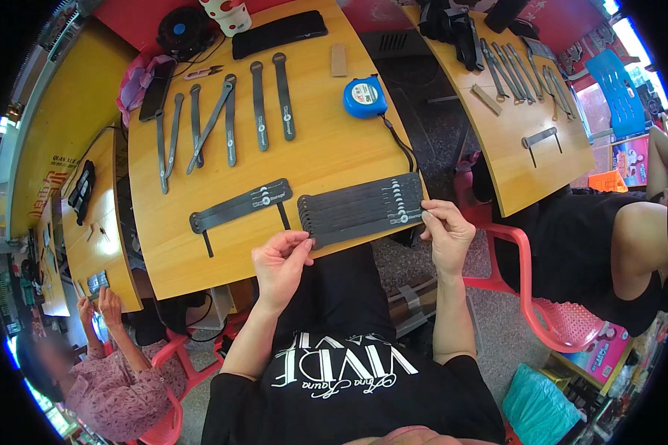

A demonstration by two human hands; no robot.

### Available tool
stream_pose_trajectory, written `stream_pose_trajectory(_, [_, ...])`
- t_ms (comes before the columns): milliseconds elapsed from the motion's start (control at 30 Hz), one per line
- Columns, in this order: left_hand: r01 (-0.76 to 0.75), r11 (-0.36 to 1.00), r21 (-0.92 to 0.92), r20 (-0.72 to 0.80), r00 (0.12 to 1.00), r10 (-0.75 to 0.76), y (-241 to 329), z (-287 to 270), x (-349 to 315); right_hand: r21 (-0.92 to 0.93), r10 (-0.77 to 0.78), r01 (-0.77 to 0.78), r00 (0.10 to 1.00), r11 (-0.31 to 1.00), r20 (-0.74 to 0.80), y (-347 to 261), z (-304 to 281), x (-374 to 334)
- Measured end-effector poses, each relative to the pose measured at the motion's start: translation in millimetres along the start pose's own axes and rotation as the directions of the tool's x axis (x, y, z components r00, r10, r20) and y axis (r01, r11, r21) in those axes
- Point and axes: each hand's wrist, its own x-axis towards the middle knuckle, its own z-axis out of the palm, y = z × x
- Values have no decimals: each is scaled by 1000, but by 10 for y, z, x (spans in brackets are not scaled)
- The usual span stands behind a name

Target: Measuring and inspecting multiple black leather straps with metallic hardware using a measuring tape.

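Note:
Overlapping black straps (pixel 352 204) with white print at their right ends lie fanned in a neat row near the table's front edge. At the left end of the nearest strap, my left hand (pixel 280 265) is closed, thumb and forefinger pinched on its corner. My right hand (pixel 447 233) pinches the same strap's right end. To the left of the row lies another wide black strap (pixel 237 207), with two thin dark strips sticking out from under it. Farther back are several narrow dark straps (pixel 260 107) with holed round ends, some crossing each other.
A blue tape measure (pixel 364 97) sits on the wooden table (pixel 319 152), right of the narrow straps. Thread snips (pixel 202 73), a black pouch (pixel 280 34) and a small fan (pixel 182 31) are at the back. People sit at tables on both sides; a pink chair (pixel 523 289) stands close right.

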Motion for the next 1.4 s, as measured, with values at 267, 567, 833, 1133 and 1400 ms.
stream_pose_trajectory(267, [42,999,12,-23,999,-42,2,-25,30,75,114,-113,993,991,-5,43,21,-1])
stream_pose_trajectory(567, [112,993,-35,-23,993,-113,-14,-75,16,149,158,-156,987,977,-3,85,73,-37])
stream_pose_trajectory(833, [133,990,-38,-39,990,-135,22,-156,10,174,193,-192,981,966,9,71,161,-19])
stream_pose_trajectory(1133, [126,992,-7,-164,979,-125,255,-624,-165,309,228,-246,969,919,95,-61,691,-43])
stream_pose_trajectory(1400, [118,992,48,-223,969,-104,394,-831,-274,407,268,-298,955,864,131,-148,928,-60])
